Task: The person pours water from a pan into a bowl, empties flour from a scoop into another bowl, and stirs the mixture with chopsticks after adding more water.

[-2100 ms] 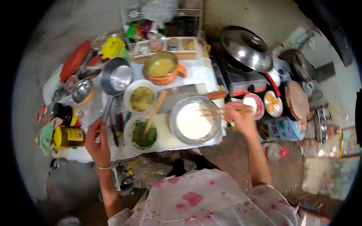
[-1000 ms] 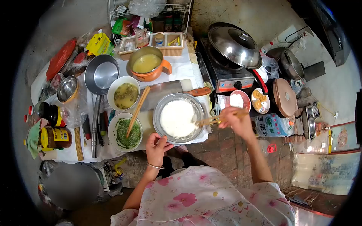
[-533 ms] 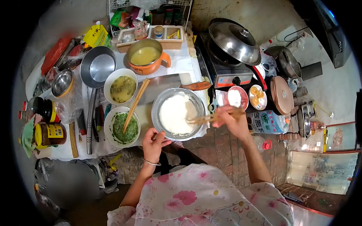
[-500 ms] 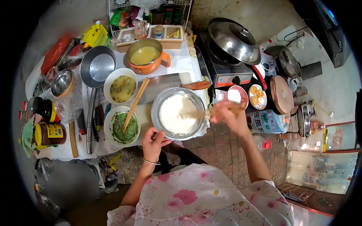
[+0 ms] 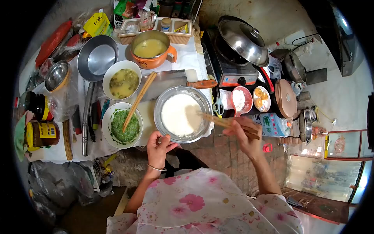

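Observation:
My left hand (image 5: 158,150) grips the near rim of a metal bowl (image 5: 159,117), its thumb over the edge. Inside lies a smooth white batter (image 5: 179,114). In my right hand (image 5: 246,136) is a pair of wooden chopsticks (image 5: 218,120), their tips in the batter at the bowl's right side. Left of the bowl stands a white bowl of chopped green paste (image 5: 125,126), with another pair of chopsticks (image 5: 139,100) leaning in it. Behind that is a bowl of yellowish soup (image 5: 124,83). A cleaver (image 5: 167,84) with a wooden handle lies just beyond the metal bowl.
An orange pot (image 5: 150,58) and a long-handled pan (image 5: 97,58) stand at the back. On the right are a burner (image 5: 237,74) with a lidded wok (image 5: 243,41), a red bowl of white powder (image 5: 238,99) and scissors (image 5: 219,106). Jars (image 5: 43,134) line the left edge.
My right hand has moved slightly right and down, and the chopsticks, blurred before, now show clearly with a steeper slant. The batter surface looks smoother. The whole view has shifted a little.

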A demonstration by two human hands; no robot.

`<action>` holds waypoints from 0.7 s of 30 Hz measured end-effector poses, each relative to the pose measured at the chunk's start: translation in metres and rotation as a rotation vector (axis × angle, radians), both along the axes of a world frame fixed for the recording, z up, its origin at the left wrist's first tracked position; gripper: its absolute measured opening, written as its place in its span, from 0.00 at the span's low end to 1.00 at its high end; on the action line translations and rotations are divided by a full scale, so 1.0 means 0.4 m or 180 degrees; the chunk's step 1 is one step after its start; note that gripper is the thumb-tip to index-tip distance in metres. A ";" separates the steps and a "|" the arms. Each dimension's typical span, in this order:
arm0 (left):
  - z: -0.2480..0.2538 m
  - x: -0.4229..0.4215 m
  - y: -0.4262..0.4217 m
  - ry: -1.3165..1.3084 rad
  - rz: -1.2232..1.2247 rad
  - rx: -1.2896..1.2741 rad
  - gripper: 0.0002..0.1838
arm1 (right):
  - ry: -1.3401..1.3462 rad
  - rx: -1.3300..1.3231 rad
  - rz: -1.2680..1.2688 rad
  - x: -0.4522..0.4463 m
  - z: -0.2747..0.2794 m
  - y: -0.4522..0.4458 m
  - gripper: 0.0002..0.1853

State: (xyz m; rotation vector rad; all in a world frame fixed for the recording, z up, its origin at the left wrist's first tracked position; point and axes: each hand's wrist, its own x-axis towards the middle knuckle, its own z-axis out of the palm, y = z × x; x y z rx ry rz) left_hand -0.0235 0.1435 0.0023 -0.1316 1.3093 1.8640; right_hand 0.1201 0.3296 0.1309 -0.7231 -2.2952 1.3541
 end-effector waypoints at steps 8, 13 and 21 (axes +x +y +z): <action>-0.001 0.050 0.005 -0.0167 0.0214 0.0208 0.07 | 0.0033 0.0942 0.0383 -0.009 -0.023 -0.171 0.08; 0.010 0.057 0.010 -0.0144 0.0218 0.0242 0.08 | -0.0500 0.0795 0.0064 0.025 -0.014 -0.067 0.07; -0.008 0.068 0.006 -0.0175 0.0357 0.0396 0.08 | -0.0132 -0.0222 -0.0094 0.010 -0.021 -0.167 0.07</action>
